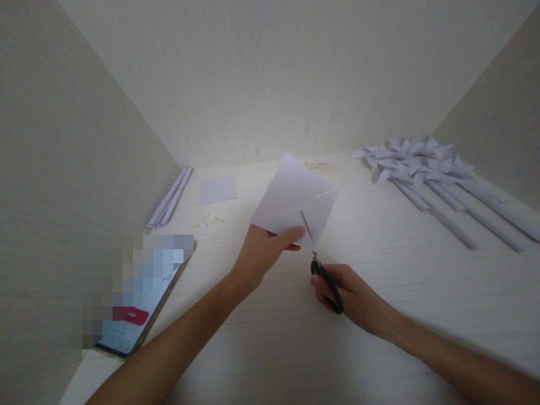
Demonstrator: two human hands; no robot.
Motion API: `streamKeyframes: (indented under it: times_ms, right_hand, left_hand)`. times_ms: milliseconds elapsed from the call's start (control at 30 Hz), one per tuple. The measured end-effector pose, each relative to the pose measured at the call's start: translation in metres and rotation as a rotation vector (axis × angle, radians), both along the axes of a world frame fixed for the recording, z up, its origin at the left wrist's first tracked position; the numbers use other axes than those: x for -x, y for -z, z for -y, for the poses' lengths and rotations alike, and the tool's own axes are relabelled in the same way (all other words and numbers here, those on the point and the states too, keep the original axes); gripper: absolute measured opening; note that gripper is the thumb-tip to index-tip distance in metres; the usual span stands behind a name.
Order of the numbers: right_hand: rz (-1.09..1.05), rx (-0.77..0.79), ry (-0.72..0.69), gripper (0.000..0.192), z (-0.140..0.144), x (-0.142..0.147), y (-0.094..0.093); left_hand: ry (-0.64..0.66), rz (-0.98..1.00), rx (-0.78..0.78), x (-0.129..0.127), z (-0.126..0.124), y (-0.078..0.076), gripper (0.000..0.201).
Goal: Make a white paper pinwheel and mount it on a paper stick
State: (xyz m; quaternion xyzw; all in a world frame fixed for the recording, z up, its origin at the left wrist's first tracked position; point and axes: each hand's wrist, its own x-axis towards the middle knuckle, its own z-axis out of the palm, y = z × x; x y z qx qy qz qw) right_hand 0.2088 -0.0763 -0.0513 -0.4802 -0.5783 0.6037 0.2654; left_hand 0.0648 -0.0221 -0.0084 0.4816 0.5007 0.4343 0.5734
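Note:
My left hand [274, 247] grips a square sheet of white paper [291, 194] by its lower edge, thumb on top and the other fingers mostly hidden beneath. The sheet is turned so that one corner points away from me. A crease shows near its right corner. My right hand [341, 287] is closed around the black handles of a pair of scissors [331, 289]. One scissor blade lies over the paper's face, running in from the corner nearest me; the other blade is hidden.
At the back right lie several paper pinwheels [415, 160] with rolled paper sticks [453, 225]. A flat paper square [218, 190], rolled paper tubes [171, 197] and small thin sticks [207, 220] lie left. A smartphone [139, 304] leans at the near left. Walls enclose the back and sides.

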Motion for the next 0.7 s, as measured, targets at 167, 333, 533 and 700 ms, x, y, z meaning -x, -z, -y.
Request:
streamKeyframes:
  times_ms: [167, 333, 533, 700]
  right_hand:
    - [-0.016, 0.012, 0.001, 0.041, -0.001, 0.000, -0.001]
    - [-0.019, -0.001, -0.010, 0.041, -0.001, 0.000, 0.003]
    - [-0.031, 0.004, -0.027, 0.044, -0.001, 0.000, 0.002]
    - [-0.039, -0.022, -0.008, 0.046, -0.003, 0.000, 0.000]
  left_hand:
    - [-0.012, -0.009, 0.009, 0.000, 0.000, 0.002, 0.029]
    - [-0.093, 0.060, -0.034, 0.011, -0.010, 0.000, 0.025]
    - [-0.125, 0.111, -0.120, 0.023, -0.020, -0.007, 0.014]
    - [-0.082, 0.063, -0.066, 0.023, -0.019, -0.006, 0.014]
